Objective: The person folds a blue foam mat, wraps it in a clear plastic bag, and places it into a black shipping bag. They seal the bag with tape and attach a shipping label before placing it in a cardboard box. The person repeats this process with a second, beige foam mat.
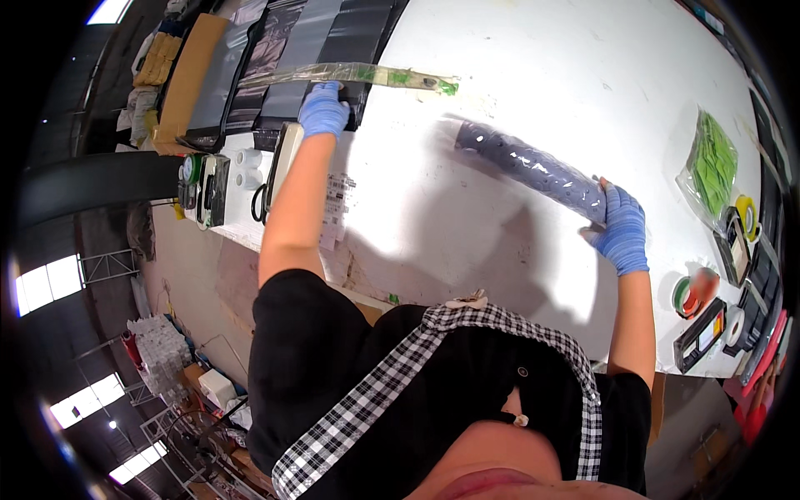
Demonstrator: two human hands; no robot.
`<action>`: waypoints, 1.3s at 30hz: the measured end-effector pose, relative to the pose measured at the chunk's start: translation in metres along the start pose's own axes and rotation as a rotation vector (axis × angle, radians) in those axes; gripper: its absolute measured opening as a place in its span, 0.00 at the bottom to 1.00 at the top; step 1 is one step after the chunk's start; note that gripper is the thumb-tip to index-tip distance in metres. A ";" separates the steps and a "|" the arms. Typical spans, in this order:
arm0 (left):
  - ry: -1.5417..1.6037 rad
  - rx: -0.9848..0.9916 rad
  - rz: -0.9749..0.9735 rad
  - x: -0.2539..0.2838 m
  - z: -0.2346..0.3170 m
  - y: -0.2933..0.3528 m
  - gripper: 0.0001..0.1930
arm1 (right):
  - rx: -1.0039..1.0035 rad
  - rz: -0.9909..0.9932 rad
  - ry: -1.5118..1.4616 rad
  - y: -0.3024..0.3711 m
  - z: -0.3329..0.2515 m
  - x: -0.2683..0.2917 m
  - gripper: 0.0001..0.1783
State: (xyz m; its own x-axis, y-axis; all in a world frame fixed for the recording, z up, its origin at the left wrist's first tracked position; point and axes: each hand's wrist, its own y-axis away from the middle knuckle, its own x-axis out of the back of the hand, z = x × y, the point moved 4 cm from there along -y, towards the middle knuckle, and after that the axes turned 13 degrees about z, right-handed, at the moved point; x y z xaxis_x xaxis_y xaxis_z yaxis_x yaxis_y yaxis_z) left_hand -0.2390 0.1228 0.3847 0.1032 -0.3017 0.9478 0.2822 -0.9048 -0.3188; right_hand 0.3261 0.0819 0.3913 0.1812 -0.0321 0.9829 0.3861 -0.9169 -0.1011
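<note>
My right hand (623, 229), in a blue glove, grips the near right end of a dark blue roll (533, 171) wrapped in clear plastic. The roll lies slanted on the white table (500, 50), its far end pointing left. At the far left, my left hand (323, 112), also gloved in blue, is on a stack of black and grey plastic bags (292, 100). Its fingers are bent and pressed together at the near edge of a dark bag, just below a clear strip (367, 75) stretched across the stack. Its fingertips are partly hidden.
A clear packet of green items (710, 162) lies at the right. Near it are a yellow tape roll (747, 218), black-framed boxes (700, 335) and other tape rolls (685, 297). White rolls (247, 168), a black-handled tool (260, 200) and printed labels (336, 200) sit at the left.
</note>
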 end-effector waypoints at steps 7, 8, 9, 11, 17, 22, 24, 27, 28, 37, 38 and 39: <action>0.012 -0.342 -0.172 -0.050 -0.060 -0.034 0.21 | -0.148 -0.166 0.013 0.002 0.011 -0.018 0.45; 0.021 -0.384 -0.181 -0.054 -0.061 -0.037 0.19 | -0.091 -0.128 0.034 0.006 0.014 -0.024 0.45; 0.042 -0.376 -0.184 -0.056 -0.066 -0.040 0.17 | -0.131 -0.157 0.019 0.010 0.015 -0.025 0.45; 0.042 -0.263 -0.174 -0.062 -0.075 -0.043 0.12 | -0.243 -0.267 -0.003 0.006 0.007 -0.013 0.44; 0.294 -0.115 0.259 0.011 -0.048 -0.077 0.11 | -0.540 -0.213 -0.421 0.085 0.007 0.003 0.39; 0.453 -0.062 0.799 0.203 0.036 -0.142 0.08 | -0.869 -0.029 -0.942 0.226 0.008 0.005 0.41; 0.779 -0.126 1.061 0.295 0.081 -0.131 0.08 | -0.976 0.067 -1.131 0.269 0.004 0.001 0.41; 0.952 -0.237 1.252 0.361 0.166 -0.058 0.08 | -1.067 0.236 -1.347 0.320 -0.008 0.011 0.41; 1.037 -0.389 1.264 0.366 0.189 -0.031 0.07 | -1.042 0.291 -1.347 0.329 -0.013 0.017 0.41; 0.622 -0.618 -0.117 0.110 0.350 0.211 0.09 | -0.934 0.426 -1.294 0.382 -0.047 0.054 0.44; 0.608 -0.602 -0.189 0.084 0.360 0.214 0.10 | -0.937 0.390 -1.270 0.373 -0.048 0.060 0.43; 0.604 -0.595 -0.260 0.072 0.374 0.214 0.11 | -0.902 0.376 -1.167 0.373 -0.051 0.058 0.42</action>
State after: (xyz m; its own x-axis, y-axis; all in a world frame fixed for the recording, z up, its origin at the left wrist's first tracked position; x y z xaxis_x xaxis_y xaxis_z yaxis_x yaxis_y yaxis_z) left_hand 0.1851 0.0201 0.3817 -0.4635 -0.0200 0.8859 -0.3335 -0.9223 -0.1954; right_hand 0.4348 -0.2820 0.4184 0.8981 -0.3858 0.2111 -0.4302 -0.8704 0.2394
